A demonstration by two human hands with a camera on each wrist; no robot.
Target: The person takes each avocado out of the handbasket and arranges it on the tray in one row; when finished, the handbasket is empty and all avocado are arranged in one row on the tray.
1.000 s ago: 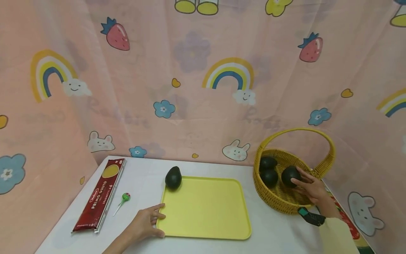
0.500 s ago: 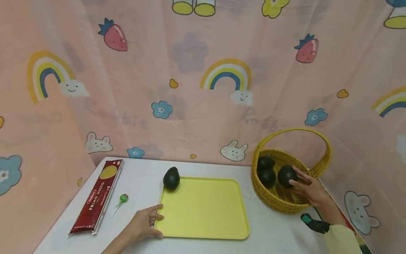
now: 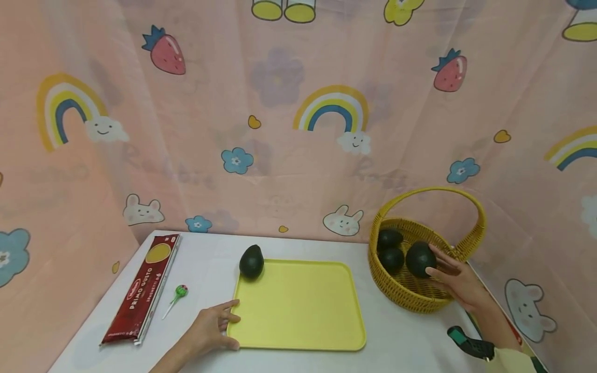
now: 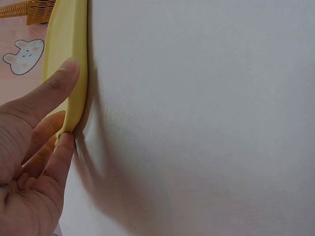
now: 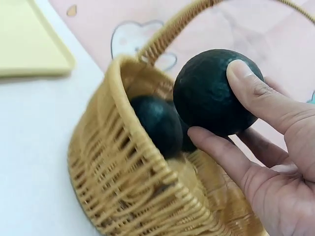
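In the head view, the right hand [image 3: 454, 280] holds a dark green avocado [image 3: 421, 260] between thumb and fingers at the right part of the wicker basket [image 3: 396, 294]. The yellow tray [image 3: 303, 311] lies to the left of this avocado, across a strip of white tabletop [image 3: 387, 336]; the right hand is the nearer one to the fruit. Two more avocados [image 3: 391, 260] sit against the basket's left inner side. Another, the corner avocado [image 3: 252, 262], stands at the tray's far left corner, narrow end pointing away. The left hand [image 3: 210, 326] grips the tray's near left corner.

In the left wrist view, the left thumb presses on the tray's rim while the fingers touch it around the corner.

In the right wrist view, the right hand's hold spans the avocado's width, the fruit raised above the basket's rim, clear of the weave. It looks nearly round, so its long axis cannot be told.
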